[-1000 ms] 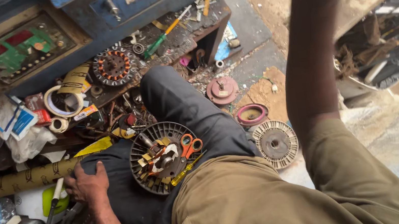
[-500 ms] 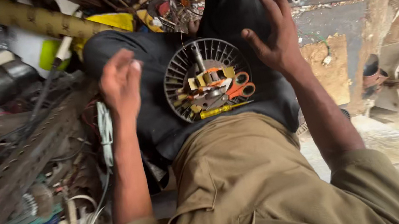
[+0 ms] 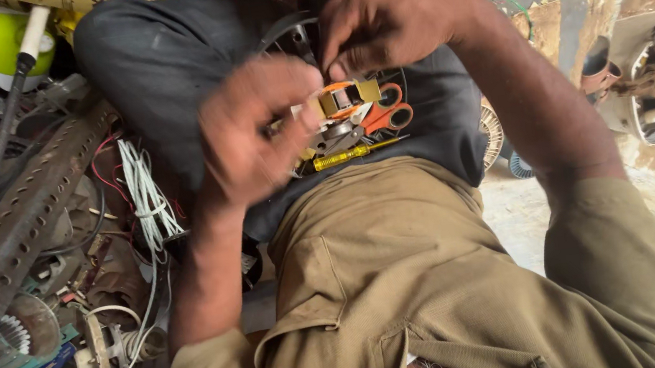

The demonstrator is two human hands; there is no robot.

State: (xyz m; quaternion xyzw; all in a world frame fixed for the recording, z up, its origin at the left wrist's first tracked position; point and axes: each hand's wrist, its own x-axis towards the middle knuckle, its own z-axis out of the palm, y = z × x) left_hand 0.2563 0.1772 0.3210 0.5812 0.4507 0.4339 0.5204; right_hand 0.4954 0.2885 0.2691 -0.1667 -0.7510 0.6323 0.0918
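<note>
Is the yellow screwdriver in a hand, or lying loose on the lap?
Lying loose. The yellow screwdriver rests flat below the orange-handled scissors; neither the left hand nor the right hand grips it.

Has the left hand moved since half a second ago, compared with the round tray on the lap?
Yes. The left hand came in from beside the round tray and now lies over its tools, by the orange scissors.

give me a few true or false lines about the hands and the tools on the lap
1. Both hands, the left hand and the right hand, are over the lap. True.
2. A yellow-handled screwdriver lies below the hands. True.
3. The scissors have blue handles. False: they are orange.
4. The white wires lie on the person's right. False: they are on the left, beside the perforated metal bar.
5. The trousers are khaki. True.
</note>
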